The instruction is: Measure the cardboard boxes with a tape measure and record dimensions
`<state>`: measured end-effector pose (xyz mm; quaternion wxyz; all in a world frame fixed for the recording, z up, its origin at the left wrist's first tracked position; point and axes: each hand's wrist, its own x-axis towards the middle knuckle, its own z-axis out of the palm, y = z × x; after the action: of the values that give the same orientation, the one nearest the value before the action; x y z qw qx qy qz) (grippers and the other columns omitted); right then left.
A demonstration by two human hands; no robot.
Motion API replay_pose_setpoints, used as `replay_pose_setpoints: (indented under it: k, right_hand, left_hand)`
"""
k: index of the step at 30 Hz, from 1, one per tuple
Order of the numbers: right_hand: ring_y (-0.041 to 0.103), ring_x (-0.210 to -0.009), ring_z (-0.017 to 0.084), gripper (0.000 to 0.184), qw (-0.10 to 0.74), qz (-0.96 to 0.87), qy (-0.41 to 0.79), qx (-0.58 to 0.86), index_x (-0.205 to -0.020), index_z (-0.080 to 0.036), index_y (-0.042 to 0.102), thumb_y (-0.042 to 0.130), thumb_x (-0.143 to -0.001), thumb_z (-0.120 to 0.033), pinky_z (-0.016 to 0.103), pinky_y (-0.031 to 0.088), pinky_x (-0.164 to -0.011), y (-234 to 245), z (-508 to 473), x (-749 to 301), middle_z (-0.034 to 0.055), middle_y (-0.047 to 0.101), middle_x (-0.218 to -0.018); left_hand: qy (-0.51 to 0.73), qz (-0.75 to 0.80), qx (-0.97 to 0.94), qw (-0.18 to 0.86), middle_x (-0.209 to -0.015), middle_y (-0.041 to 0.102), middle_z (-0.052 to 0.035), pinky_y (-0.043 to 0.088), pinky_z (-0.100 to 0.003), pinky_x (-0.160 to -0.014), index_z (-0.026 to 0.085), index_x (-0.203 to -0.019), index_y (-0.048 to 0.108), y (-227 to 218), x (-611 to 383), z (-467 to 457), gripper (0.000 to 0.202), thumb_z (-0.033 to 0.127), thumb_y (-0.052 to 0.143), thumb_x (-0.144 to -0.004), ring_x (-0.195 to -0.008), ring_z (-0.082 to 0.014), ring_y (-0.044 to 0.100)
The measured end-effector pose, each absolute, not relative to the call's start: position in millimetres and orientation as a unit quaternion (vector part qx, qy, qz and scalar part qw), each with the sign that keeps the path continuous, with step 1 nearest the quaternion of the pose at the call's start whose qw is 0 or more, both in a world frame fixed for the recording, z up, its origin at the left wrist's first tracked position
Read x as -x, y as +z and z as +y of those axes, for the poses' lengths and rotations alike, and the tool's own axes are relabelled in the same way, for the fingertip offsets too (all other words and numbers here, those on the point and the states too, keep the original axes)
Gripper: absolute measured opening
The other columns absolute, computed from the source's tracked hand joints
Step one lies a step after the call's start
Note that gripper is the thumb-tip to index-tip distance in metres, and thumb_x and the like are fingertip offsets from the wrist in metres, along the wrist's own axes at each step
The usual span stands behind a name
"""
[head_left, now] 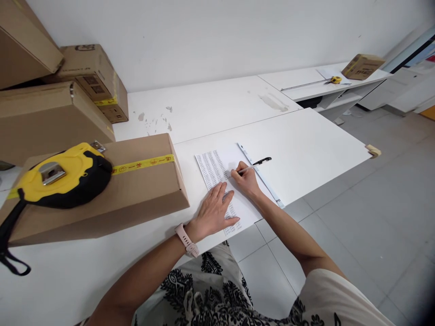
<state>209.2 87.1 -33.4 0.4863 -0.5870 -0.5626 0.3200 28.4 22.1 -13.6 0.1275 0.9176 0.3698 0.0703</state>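
A sheet of paper (249, 199) with columns of small handwriting lies on the white table, near its front edge. My right hand (247, 181) is closed around a pen (258, 161), whose black clip end sticks out to the right; the tip points at the paper beside the written columns. Spread flat over the lower left of the sheet, my left hand (214, 210) presses on the page, fingers apart and holding nothing. A pink watch band circles the left wrist. Along the sheet's right side runs a pale blue strip (263, 179).
A large yellow and black tape measure (76, 176) rests on a taped cardboard box (146, 190) at my left. More cardboard boxes (41, 117) are stacked behind it. Far right, a small box (363, 67) and another yellow tape measure (335, 80) sit on a shelf unit.
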Motion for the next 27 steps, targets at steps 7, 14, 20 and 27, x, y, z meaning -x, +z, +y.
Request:
replay_pose_setpoints:
  k: [7,14,20,27]
  right_hand:
    - [0.053,-0.080,0.020,0.010,0.476,-0.615,0.142,0.612,-0.092,-0.023,0.057,0.052,-0.091,-0.032,0.034,0.044,-0.073,-39,92,-222,0.0034,0.058,-0.087]
    - [0.056,-0.101,0.028,0.051,0.383,-0.660,0.022,0.646,-0.125,-0.021,0.063,0.035,-0.085,-0.007,0.043,0.048,-0.089,-51,96,-231,0.0131,0.062,-0.109]
    - [0.060,-0.103,0.029,0.040,0.516,-0.612,0.045,0.598,-0.132,-0.022,0.058,0.049,-0.095,-0.033,0.050,0.051,-0.091,-3,80,-204,0.0143,0.065,-0.115]
    - [0.051,-0.134,0.029,0.052,0.504,-0.696,0.311,0.407,-0.144,-0.032,0.049,0.051,-0.097,-0.054,0.051,0.044,-0.110,71,38,-111,0.0105,0.053,-0.149]
  left_hand:
    - [0.092,0.378,-0.908,0.153,-0.161,0.030,-0.0296,0.032,-0.058,-0.119,0.007,-0.145,0.047,-14,-31,16,0.078,0.052,0.071,-0.086,-0.151,-0.0434,0.026]
    - [0.410,0.309,-0.857,0.036,-0.138,0.061,-0.0183,0.049,-0.048,-0.109,0.016,-0.127,0.058,78,27,-52,0.040,0.022,0.067,-0.088,-0.140,-0.0311,0.048]
    - [0.473,0.550,-0.665,-0.177,-0.140,0.059,-0.0134,0.038,-0.059,-0.113,0.025,-0.130,0.058,156,145,-53,0.054,0.029,0.078,-0.080,-0.134,-0.0347,0.051]
    - [0.344,0.698,-0.627,0.041,-0.147,0.053,-0.0190,0.040,-0.057,-0.109,0.020,-0.146,0.043,153,179,3,0.090,0.055,0.079,-0.071,-0.137,-0.0413,0.047]
